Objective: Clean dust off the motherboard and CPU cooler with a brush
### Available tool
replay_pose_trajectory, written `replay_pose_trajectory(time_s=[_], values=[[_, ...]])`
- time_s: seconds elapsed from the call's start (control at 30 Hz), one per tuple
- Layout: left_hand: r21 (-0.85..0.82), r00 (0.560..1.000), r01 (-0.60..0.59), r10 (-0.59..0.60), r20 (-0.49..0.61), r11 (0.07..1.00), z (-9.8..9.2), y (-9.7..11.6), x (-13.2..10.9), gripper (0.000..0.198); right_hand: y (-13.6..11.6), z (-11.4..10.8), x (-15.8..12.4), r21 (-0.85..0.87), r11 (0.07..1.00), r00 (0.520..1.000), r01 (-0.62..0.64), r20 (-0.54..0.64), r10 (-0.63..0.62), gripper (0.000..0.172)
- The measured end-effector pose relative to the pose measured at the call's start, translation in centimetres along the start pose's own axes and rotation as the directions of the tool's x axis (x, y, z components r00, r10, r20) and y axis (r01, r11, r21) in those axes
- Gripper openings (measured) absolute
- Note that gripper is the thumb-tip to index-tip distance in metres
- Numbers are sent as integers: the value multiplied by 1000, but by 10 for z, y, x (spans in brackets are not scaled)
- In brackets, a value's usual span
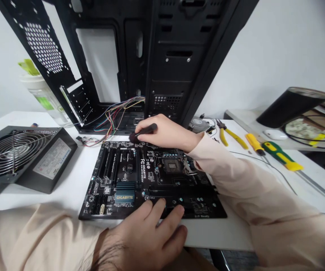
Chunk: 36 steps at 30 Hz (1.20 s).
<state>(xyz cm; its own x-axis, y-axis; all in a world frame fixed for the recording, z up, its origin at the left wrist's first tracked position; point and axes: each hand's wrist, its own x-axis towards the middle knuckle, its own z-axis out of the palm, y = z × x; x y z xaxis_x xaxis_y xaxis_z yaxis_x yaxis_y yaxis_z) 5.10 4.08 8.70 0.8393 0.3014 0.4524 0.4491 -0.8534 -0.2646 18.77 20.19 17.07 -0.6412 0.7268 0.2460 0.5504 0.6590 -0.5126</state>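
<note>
A black Gigabyte motherboard [157, 194] lies flat on the white table. Along its front edge rests my left hand [151, 233], fingers spread and slightly bent, with nothing held. My right hand [165, 131] pinches a small black brush [148, 129] at the board's back edge. The brush's dark, rounded head touches or nearly touches that edge, beside the rear ports and slots. On the board, a blue-grey heatsink [125, 192] sits left of centre, and the CPU socket [173, 166] shows near my right sleeve. My right hand and sleeve cover part of the board's back right side.
Behind the board stands an open black computer case [168, 71] with loose coloured wires [114, 116] hanging out. At left are a power supply [52, 158] and a bottle [45, 94]. Yellow-handled pliers [233, 136], a yellow screwdriver [254, 143] and a green-and-yellow screwdriver [281, 155] lie at right.
</note>
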Motion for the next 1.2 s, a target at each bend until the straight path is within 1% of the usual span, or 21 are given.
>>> replay_pose_trajectory(time_s=[0.07,0.13,0.17,0.23,0.27,0.33,0.43,0.5,0.6,0.63,0.67,0.73,0.8,0.83,0.87,0.93,1.0,1.03,1.1,1.13,1.2], values=[[0,1000,7,-7,-5,1000,0,0,0,26,1,0,0,63,998,998,20,61,-23,13],[3,1000,14,-14,-10,1000,1,1,-1,25,2,0,0,41,999,994,4,112,-9,13],[5,1000,15,-15,-13,1000,1,1,-1,25,3,0,0,1,1000,994,-5,108,5,13],[4,1000,14,-14,-12,1000,1,1,-1,26,4,0,0,-63,998,999,-13,44,16,14],[4,1000,10,-10,-6,1000,0,1,-1,26,4,0,-1,-63,998,1000,-7,8,7,14],[1,1000,7,-7,-5,1000,0,1,-1,25,3,1,-2,18,999,999,31,-11,-31,15],[-4,1000,9,-9,-16,1000,0,1,-2,25,1,2,-3,162,984,991,79,97,-95,18],[-3,1000,11,-11,-16,1000,-1,1,-2,25,2,3,-4,111,990,986,91,133,-106,19],[6,1000,16,-16,-21,1000,-1,1,-1,25,4,2,-4,-86,991,990,105,98,-97,19],[6,1000,17,-17,-20,1000,-1,1,-1,25,4,1,-5,-108,988,991,112,82,-104,20],[5,1000,19,-19,-19,1000,-1,2,-1,25,3,0,-5,-88,989,991,119,65,-114,19],[2,1000,22,-22,-15,1000,-1,3,-2,25,1,-1,-5,39,991,990,131,43,-132,19],[1,1000,18,-18,-14,1000,0,4,-3,25,0,0,-5,164,978,988,128,65,-140,18],[2,1000,15,-15,-15,1000,1,5,-3,25,1,1,-5,184,975,987,124,79,-140,18],[3,1000,15,-15,-17,1000,2,5,-4,25,2,3,-5,168,978,986,126,92,-142,18],[5,1000,19,-19,-25,1000,2,5,-4,25,6,7,-4,65,988,985,141,88,-146,19],[5,999,26,-26,-45,1000,2,4,-3,24,8,8,-4,-37,984,984,176,48,-174,21],[5,998,29,-29,-50,1000,2,4,-3,24,8,8,-4,-46,980,980,196,23,-195,21],[5,998,28,-27,-53,1000,2,3,-2,24,7,8,-4,28,975,975,220,-23,-219,22],[5,998,24,-24,-49,1000,2,3,-3,24,7,8,-4,83,972,975,221,-25,-219,21],[4,999,16,-15,-41,1000,2,3,-3,24,6,9,-4,147,970,980,193,19,-198,19]])
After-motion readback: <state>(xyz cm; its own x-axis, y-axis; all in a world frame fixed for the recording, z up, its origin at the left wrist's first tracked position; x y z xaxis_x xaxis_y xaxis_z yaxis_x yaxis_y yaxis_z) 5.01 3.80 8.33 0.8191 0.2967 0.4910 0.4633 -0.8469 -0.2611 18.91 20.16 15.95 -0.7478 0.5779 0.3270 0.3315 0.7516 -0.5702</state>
